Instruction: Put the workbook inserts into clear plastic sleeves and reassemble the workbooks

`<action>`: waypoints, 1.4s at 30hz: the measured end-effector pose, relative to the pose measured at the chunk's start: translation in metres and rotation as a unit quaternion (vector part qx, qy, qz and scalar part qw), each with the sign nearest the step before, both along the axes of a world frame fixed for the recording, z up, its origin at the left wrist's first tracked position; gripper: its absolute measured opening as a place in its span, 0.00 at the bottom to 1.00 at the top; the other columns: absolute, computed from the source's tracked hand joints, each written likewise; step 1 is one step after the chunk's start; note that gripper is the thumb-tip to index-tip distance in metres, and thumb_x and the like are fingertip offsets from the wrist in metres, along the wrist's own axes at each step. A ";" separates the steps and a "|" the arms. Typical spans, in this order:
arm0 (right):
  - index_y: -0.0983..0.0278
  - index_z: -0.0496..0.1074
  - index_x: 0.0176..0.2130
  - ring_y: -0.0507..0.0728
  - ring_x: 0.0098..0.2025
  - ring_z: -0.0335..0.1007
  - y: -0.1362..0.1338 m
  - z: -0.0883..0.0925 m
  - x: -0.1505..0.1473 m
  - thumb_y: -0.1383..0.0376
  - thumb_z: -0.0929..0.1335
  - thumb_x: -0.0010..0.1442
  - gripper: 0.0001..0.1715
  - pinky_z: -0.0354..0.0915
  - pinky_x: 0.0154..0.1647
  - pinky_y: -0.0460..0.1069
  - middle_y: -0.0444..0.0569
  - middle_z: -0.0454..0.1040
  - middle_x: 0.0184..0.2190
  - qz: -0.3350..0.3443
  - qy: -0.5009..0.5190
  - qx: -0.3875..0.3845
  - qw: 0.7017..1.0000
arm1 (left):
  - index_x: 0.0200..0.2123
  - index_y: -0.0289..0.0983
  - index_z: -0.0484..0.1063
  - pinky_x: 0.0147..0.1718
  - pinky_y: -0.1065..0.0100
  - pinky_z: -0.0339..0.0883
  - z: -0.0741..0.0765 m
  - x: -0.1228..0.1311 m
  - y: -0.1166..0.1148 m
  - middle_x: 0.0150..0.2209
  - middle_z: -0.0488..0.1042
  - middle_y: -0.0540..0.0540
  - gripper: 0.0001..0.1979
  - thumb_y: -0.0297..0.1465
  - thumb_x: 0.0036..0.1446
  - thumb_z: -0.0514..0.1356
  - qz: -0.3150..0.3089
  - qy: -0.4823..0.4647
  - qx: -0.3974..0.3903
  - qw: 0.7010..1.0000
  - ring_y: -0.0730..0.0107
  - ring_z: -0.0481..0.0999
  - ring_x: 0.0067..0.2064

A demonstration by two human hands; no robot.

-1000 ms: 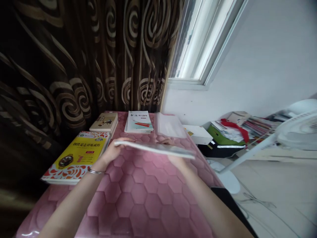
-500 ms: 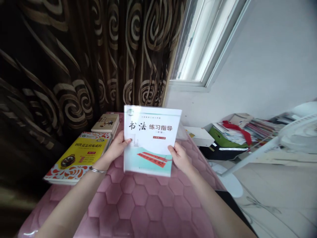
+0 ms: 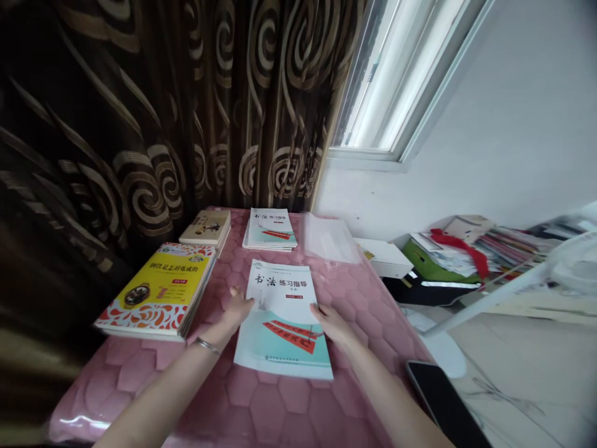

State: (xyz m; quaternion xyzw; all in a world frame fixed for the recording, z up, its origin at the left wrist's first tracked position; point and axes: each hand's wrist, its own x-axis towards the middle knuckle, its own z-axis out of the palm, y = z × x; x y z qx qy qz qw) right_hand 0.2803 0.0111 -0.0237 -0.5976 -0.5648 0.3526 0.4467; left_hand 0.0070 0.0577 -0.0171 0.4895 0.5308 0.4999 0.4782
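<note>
A white and teal calligraphy workbook with red strips on its cover lies flat, or almost flat, over the pink padded table. My left hand grips its left edge, the thumb on the cover and the other fingers partly hidden. On the opposite edge my right hand pinches the book in the same way. Behind it sits a small stack of matching workbooks. Left of my left hand is a pile topped by a yellow book with a watch on its cover, and beyond that are smaller tan books.
The pink quilted tabletop has a clear plastic cover. A translucent plastic sleeve lies at the back right. A black phone rests by the right edge. Past it stand a white fan and a green bag with papers.
Both hands have lowered the workbook from upright, facing me, down to the table and towards me. The stack behind it and the plastic sleeve have come into fuller view.
</note>
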 end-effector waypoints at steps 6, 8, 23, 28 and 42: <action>0.59 0.64 0.20 0.60 0.27 0.70 -0.016 -0.001 -0.001 0.42 0.62 0.54 0.26 0.66 0.29 0.52 0.48 0.72 0.21 -0.043 -0.092 0.018 0.995 | 0.33 0.41 0.63 0.42 0.60 0.66 -0.001 0.003 -0.023 0.29 0.74 0.49 0.20 0.20 0.39 0.67 0.079 0.055 -0.039 0.995 0.59 0.77 0.37; 0.58 0.63 0.22 0.60 0.27 0.70 -0.020 0.003 -0.006 0.43 0.61 0.55 0.24 0.65 0.29 0.52 0.46 0.71 0.21 -0.060 -0.095 0.021 0.994 | 0.31 0.40 0.64 0.42 0.61 0.67 0.008 0.001 -0.024 0.30 0.75 0.48 0.18 0.20 0.38 0.67 0.080 0.062 -0.032 0.994 0.60 0.77 0.38; 0.59 0.65 0.30 0.57 0.30 0.71 0.023 0.092 -0.171 0.53 0.58 0.62 0.17 0.62 0.32 0.47 0.47 0.74 0.26 0.009 -0.054 0.071 0.996 | 0.30 0.37 0.69 0.29 0.72 0.63 0.144 -0.166 0.004 0.23 0.71 0.56 0.12 0.23 0.38 0.62 0.084 0.250 -0.021 0.964 0.71 0.73 0.29; 0.61 0.67 0.32 0.57 0.32 0.72 0.038 0.082 -0.244 0.59 0.58 0.65 0.15 0.61 0.32 0.47 0.49 0.76 0.29 0.035 -0.058 0.069 0.995 | 0.32 0.38 0.70 0.30 0.72 0.66 0.139 -0.231 0.008 0.28 0.75 0.53 0.12 0.23 0.40 0.62 0.135 0.369 -0.064 0.917 0.69 0.76 0.32; 0.66 0.69 0.46 0.58 0.43 0.77 0.035 0.042 -0.297 0.67 0.61 0.65 0.12 0.68 0.42 0.48 0.57 0.78 0.41 0.065 -0.049 0.042 0.996 | 0.36 0.38 0.73 0.35 0.72 0.69 0.093 -0.278 0.007 0.36 0.78 0.47 0.14 0.24 0.42 0.63 0.154 0.441 -0.106 0.878 0.65 0.79 0.38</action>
